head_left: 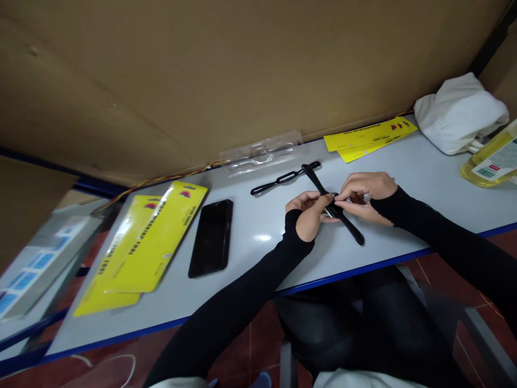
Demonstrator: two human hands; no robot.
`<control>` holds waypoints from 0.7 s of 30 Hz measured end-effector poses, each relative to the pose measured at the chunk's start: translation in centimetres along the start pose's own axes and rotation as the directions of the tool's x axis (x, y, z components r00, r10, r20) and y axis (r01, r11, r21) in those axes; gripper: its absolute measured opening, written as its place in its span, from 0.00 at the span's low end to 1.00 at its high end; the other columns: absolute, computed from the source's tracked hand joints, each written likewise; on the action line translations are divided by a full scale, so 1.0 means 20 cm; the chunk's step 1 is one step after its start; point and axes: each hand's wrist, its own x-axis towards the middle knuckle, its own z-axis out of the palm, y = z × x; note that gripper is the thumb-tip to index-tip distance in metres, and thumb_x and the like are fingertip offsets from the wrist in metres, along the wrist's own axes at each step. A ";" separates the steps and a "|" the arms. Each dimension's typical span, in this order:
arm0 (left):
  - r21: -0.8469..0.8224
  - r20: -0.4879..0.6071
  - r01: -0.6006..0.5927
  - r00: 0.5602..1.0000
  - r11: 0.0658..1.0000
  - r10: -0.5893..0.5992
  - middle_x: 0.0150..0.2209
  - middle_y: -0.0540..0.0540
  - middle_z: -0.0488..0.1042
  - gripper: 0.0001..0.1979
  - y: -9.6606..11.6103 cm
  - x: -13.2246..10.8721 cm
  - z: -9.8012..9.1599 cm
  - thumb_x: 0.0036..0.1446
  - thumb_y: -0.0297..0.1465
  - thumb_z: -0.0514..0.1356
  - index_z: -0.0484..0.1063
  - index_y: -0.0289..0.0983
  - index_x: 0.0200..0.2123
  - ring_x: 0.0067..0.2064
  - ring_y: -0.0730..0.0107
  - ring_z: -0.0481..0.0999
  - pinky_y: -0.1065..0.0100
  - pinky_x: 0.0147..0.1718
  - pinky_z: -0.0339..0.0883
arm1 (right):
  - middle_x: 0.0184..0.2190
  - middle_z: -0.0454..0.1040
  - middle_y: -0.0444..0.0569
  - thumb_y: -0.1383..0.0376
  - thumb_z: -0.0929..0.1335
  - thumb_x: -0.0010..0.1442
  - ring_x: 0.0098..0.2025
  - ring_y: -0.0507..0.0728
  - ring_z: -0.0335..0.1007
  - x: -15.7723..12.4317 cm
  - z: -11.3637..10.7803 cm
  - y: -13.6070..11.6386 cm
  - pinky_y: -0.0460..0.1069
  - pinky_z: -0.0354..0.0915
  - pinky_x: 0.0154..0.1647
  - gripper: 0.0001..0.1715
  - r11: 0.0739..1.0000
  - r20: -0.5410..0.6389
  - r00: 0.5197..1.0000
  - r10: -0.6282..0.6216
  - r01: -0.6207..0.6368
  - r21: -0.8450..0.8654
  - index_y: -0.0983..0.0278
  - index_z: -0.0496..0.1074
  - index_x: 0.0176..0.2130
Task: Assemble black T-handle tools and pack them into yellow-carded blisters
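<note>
My left hand (309, 213) and my right hand (363, 194) meet over the white table (258, 237), both closed round a long black plastic tool (347, 225) that lies slantwise between them. The tool's far end (311, 171) sticks out beyond my left fingers and its near end points toward the table's front edge. A small pale piece shows between my fingertips at the tool's middle; I cannot make it out. A second black tool (283, 178) lies flat just behind my left hand.
A black phone (212, 237) lies face up left of my hands, beside yellow packaging cards (149, 242). Clear plastic blister shells (262, 152) rest against the cardboard wall. More yellow cards (369, 137), a white cloth bundle (458, 113) and a yellow-liquid bottle (490, 159) sit at right.
</note>
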 end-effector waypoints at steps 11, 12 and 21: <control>-0.022 0.001 0.020 1.000 1.000 -0.020 0.27 0.45 0.81 0.11 0.02 -0.01 0.01 0.47 0.23 0.73 0.73 0.32 0.29 0.26 0.65 0.82 0.61 0.28 0.84 | 0.33 0.83 0.50 0.62 0.74 0.62 0.30 0.51 0.73 -0.01 -0.04 0.01 0.45 0.65 0.27 0.11 0.960 0.079 0.977 0.196 -0.208 0.186 0.63 0.88 0.39; -0.025 0.003 0.021 1.000 0.999 -0.021 0.27 0.45 0.81 0.11 0.02 -0.01 0.01 0.47 0.22 0.73 0.73 0.32 0.29 0.26 0.65 0.82 0.61 0.28 0.84 | 0.32 0.83 0.49 0.61 0.75 0.62 0.30 0.51 0.72 -0.01 -0.05 0.01 0.45 0.64 0.27 0.11 0.960 0.099 0.976 0.194 -0.210 0.184 0.63 0.88 0.39; 0.005 0.018 0.016 1.000 1.000 -0.016 0.23 0.48 0.77 0.09 0.02 -0.01 0.01 0.48 0.23 0.72 0.74 0.32 0.28 0.22 0.69 0.78 0.65 0.23 0.81 | 0.42 0.82 0.52 0.59 0.77 0.62 0.35 0.52 0.68 0.02 -0.10 -0.01 0.46 0.61 0.27 0.08 0.995 0.091 0.996 0.020 -0.029 0.094 0.62 0.86 0.36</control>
